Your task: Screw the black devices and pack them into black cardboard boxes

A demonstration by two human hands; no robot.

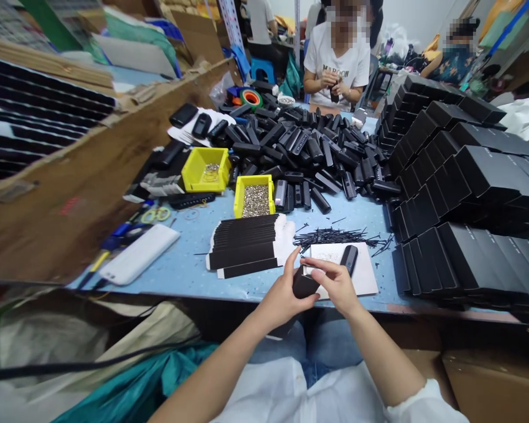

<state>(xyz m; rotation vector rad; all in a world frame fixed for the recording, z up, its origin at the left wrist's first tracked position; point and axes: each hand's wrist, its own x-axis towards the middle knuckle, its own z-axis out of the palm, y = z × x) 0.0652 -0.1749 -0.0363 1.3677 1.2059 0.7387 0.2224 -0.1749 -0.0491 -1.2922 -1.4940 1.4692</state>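
A white shirt [340, 57] bears dark capitals [345, 74], seemingly "MAR" and "ON" around an unclear middle; red marks [70, 205] on a wooden board [114, 167] are illegible.

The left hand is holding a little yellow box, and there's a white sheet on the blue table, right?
Not quite: the head view shows the left hand holding a black box, not yellow. The white sheet is on the blue table.

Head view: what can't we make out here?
All in the head view:
- Inside of the black box: hidden by its own walls and by the left hand and right hand.
- Metal pieces: too small to tell their shape.
- Print on the stacked boxes: too small to read.
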